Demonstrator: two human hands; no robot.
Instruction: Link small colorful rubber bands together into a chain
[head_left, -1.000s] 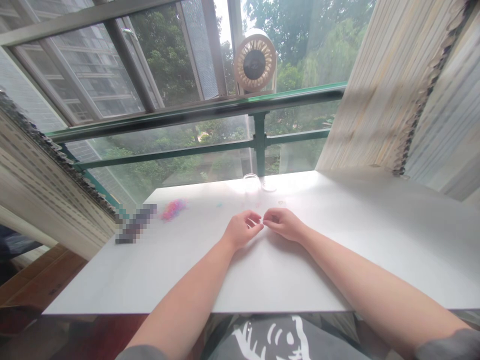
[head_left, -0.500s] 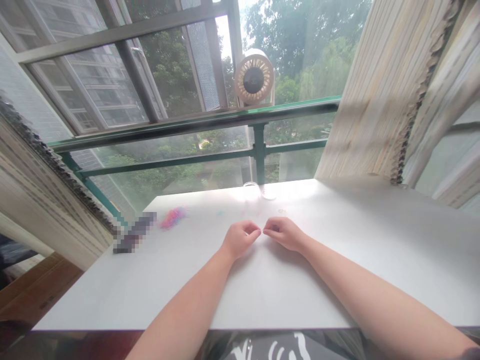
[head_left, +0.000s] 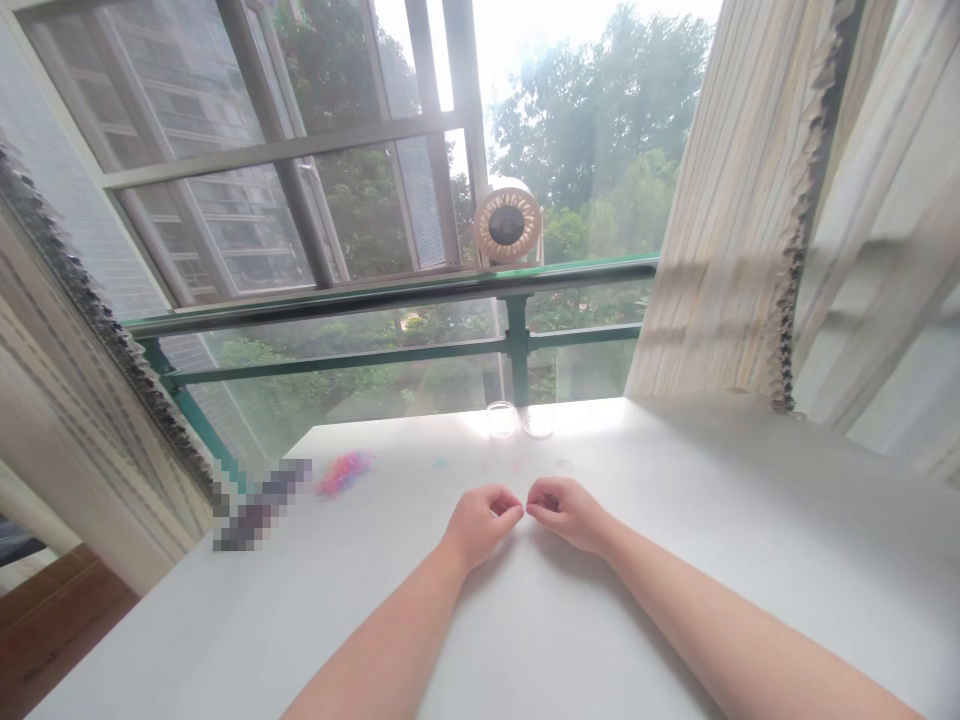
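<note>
Above the middle of the white table point(head_left: 360, 590), my left hand point(head_left: 486, 522) is closed in a pinch, thumb against fingertips. My right hand point(head_left: 568, 512) faces it in a similar pinch, and the two sets of fingertips nearly meet. Whatever lies between the fingers is too small to make out. Beyond the hands are a clear round container point(head_left: 501, 420) and a clear flat disc or lid point(head_left: 537, 426) at the far edge. A pile of small pink, purple and orange pieces point(head_left: 343, 474) lies to the left.
A blurred dark object point(head_left: 262, 505) lies at the table's left edge. Faint small coloured bits sit beyond my hands. A round fan point(head_left: 508, 226) stands by the window above the green railing point(head_left: 517, 340). Curtains point(head_left: 705, 250) hang on both sides.
The view has tilted up, so the table, hands and fan appear lower in the picture. Both hands keep nearly the same pinched pose, fingertips close together.
</note>
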